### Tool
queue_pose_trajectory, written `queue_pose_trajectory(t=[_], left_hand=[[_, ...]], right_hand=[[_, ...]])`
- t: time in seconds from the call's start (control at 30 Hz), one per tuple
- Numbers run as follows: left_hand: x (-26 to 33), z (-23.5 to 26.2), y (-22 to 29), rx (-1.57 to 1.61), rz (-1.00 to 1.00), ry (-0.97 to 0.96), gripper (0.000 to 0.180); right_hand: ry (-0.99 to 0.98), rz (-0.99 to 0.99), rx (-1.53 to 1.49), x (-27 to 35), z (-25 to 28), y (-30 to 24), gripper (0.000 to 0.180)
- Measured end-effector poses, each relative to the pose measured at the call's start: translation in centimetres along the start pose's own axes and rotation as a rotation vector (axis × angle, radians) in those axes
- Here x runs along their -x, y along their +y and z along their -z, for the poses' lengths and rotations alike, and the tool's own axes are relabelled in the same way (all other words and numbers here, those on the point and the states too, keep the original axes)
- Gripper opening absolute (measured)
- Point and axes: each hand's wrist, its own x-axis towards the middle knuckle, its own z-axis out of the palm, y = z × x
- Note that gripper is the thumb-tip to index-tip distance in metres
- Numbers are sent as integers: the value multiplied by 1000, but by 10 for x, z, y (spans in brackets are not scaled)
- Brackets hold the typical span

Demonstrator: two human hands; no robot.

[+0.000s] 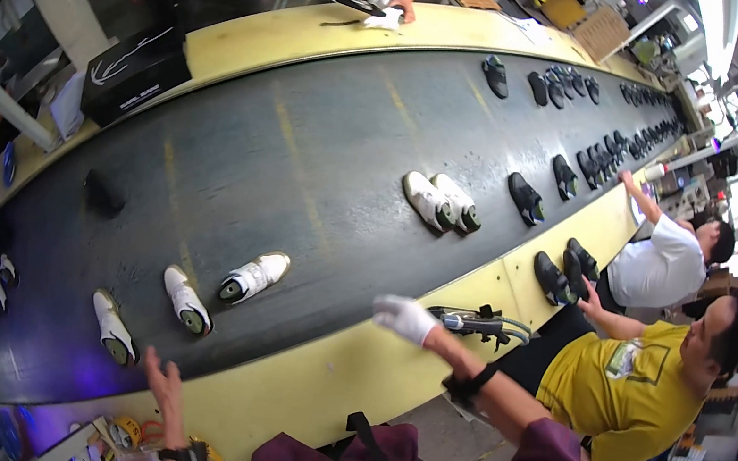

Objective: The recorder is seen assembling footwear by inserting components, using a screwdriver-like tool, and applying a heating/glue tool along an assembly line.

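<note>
My left hand [165,383] is bare, with its fingers stretched out and nothing in them. It hovers at the near edge of the dark conveyor belt [314,213], just right of a white shoe [114,328]. Further along the belt lie a second white shoe [187,301] and a third white shoe [255,278], apart from each other. My right hand [405,319], in a white glove, is over the belt's near edge. Its fingers look extended and hold nothing, though slightly blurred. Right beside it, on the yellow ledge, rests a black hand tool [474,323] with hoses.
A pair of white shoes [442,201] and several black shoes [526,199] stand further up the belt. A co-worker in yellow [623,383] handles black shoes on the near ledge [297,392]. A black box [137,74] sits on the far ledge, where another person works.
</note>
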Motion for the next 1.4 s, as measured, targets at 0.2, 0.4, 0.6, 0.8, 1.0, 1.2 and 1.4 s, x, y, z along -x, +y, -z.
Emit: queue_pose_trajectory(t=[0.2, 0.4, 0.6, 0.8, 1.0, 1.2, 1.4], left_hand=[[109, -69, 144, 184, 253, -554, 62], [157, -107, 137, 304, 218, -724, 57], [151, -99, 151, 198, 366, -698, 64], [115, -122, 219, 62, 123, -691, 56], [87, -151, 341, 349, 50, -743, 61], [116, -128, 450, 565, 22, -802, 69], [159, -126, 456, 755, 123, -969, 59]], right_hand=[[663, -218, 262, -117, 141, 106, 47], [777, -164, 30, -169, 171, 70, 57], [604, -592, 218, -189, 116, 71, 70], [620, -395, -506, -209, 97, 85, 57], [-67, 41, -1331, -72, 47, -6, 38], [-282, 89, -1292, 98, 40, -48, 51], [-232, 149, -1224, 159, 43, -28, 60]])
